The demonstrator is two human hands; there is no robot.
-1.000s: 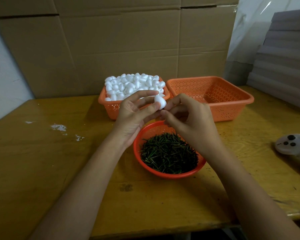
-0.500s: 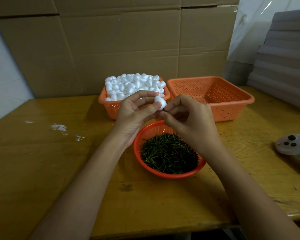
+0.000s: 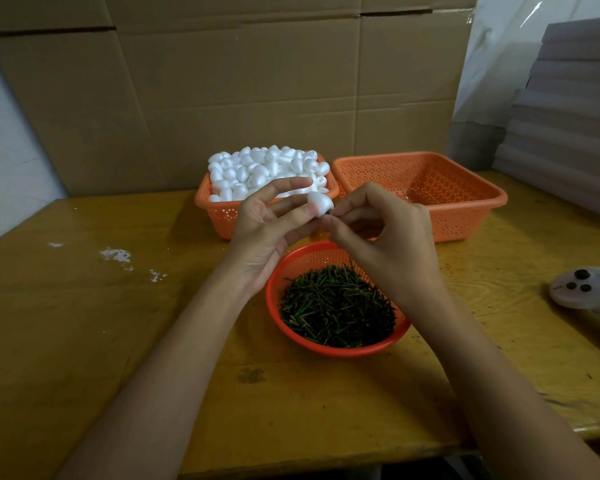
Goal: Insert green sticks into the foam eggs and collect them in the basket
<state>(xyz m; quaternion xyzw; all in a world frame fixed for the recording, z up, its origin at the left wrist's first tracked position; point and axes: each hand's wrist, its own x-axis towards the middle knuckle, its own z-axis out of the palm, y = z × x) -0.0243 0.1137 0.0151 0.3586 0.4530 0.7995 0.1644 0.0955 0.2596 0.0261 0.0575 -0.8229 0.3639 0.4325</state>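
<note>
My left hand (image 3: 269, 228) pinches a white foam egg (image 3: 320, 201) between thumb and fingertips above the table. My right hand (image 3: 383, 237) pinches a short green stick (image 3: 329, 213) right at the egg's lower end; nearly all of the stick is hidden by my fingertips. Below both hands sits a round red bowl (image 3: 274, 287) heaped with green sticks (image 3: 336, 306). Behind, an orange basket (image 3: 219, 211) is piled with white foam eggs (image 3: 264, 168). To its right stands a second orange basket (image 3: 465, 199), which looks empty.
The wooden table (image 3: 84, 323) has white flecks at the left. A white controller with dark buttons (image 3: 584, 289) lies at the right edge. Cardboard sheets (image 3: 239, 81) form the back wall. A stack of grey boards (image 3: 568, 116) rises at the far right.
Both hands stay in nearly the same spot. The right fingertips have shifted slightly against the egg's lower end.
</note>
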